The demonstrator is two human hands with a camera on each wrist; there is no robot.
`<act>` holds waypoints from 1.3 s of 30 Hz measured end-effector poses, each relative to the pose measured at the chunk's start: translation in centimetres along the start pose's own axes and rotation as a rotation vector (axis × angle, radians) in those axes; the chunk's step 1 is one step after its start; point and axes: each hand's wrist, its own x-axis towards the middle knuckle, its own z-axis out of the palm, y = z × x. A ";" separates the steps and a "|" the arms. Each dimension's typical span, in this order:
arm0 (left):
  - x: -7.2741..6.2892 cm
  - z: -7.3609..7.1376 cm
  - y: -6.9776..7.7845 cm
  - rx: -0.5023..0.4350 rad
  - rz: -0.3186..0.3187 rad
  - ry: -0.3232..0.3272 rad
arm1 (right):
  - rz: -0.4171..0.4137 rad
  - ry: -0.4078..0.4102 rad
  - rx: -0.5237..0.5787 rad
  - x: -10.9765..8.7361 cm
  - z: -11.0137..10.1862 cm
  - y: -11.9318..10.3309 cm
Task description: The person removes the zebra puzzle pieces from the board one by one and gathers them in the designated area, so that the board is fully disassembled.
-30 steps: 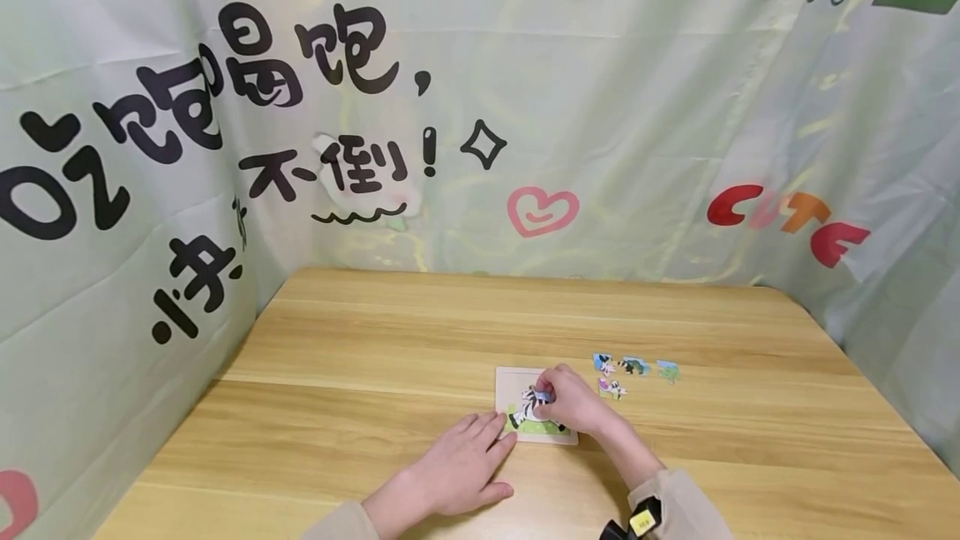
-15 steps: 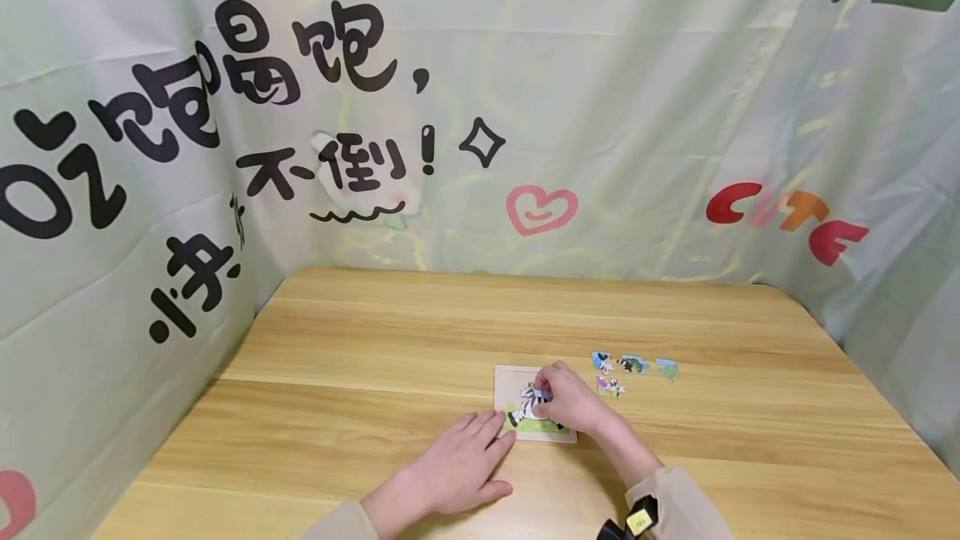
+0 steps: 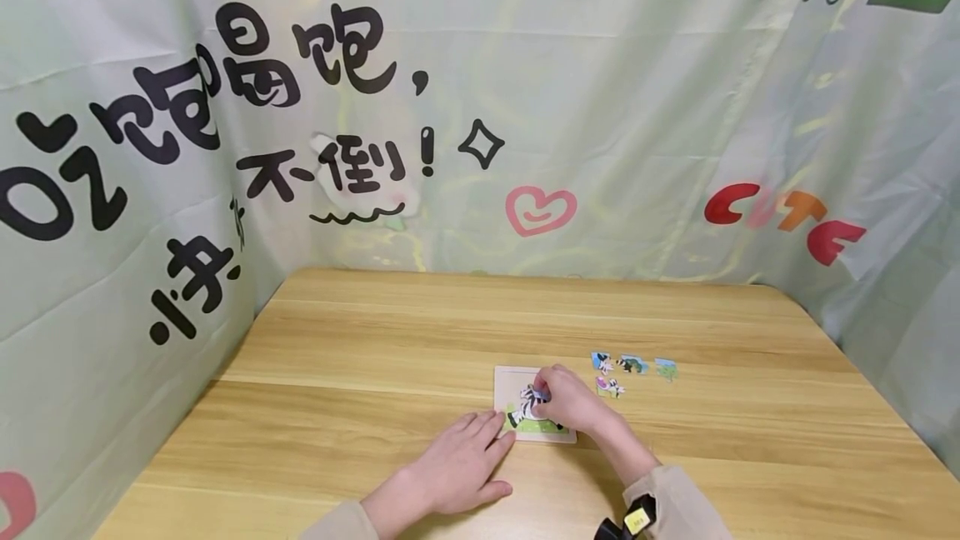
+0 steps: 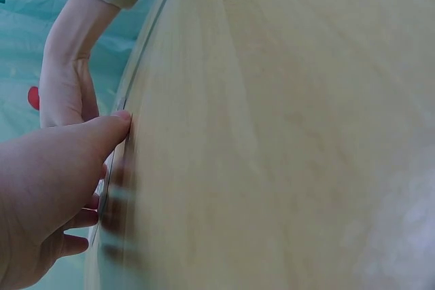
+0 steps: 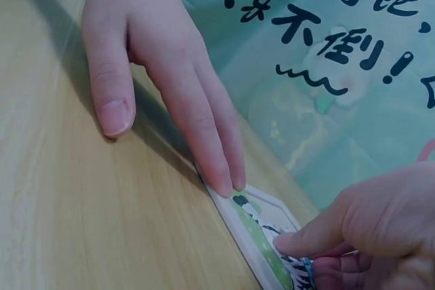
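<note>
almost nothing has been moved since the earlier head views: both hands are seen at the same places, and only a very slight shift of the camera view can be noticed. between the bent thumb (image 5: 306,236) and fingers of the right hand (image 3: 572,402), a blue-edged puzzle piece (image 3: 542,396) is pinched; it is mostly covered by the fingers. this piece is held at the zebra picture (image 3: 527,404) of the puzzle board (image 3: 508,380); whether it is fully seated cannot be told. by the straight fingertips of the left hand (image 3: 459,467), the near left corner of the board is touched, while its thumb is spread apart, beside the board. green grass is printed along the near side of the board, which is laid flat on the wooden table (image 3: 390,340). beyond the right hand, to the right of the board, four loose puzzle pieces (image 3: 633,365) are placed: three in a far row, one nearer. the wrists are followed by beige sleeves (image 3: 678,507); at the right one, a black device with yellow label (image 3: 637,519) is worn. behind the table, a pale green cloth (image 3: 637,107) is hung, printed with black chinese characters (image 3: 352,165), a pink heart (image 3: 517,215) and colourful letters (image 3: 735,203).
</note>
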 end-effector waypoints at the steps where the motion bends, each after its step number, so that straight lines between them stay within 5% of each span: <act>1: 0.0 0.0 0.0 0.001 0.002 0.001 | -0.001 -0.002 -0.006 0.0 0.0 0.0; 11: 0.0 -0.1 0.0 -0.003 0.012 0.023 | 0.000 -0.003 0.003 0.0 -0.2 -0.1; 39: 0.1 -0.1 0.0 0.017 0.006 0.020 | 0.067 0.125 0.369 -0.2 0.0 1.3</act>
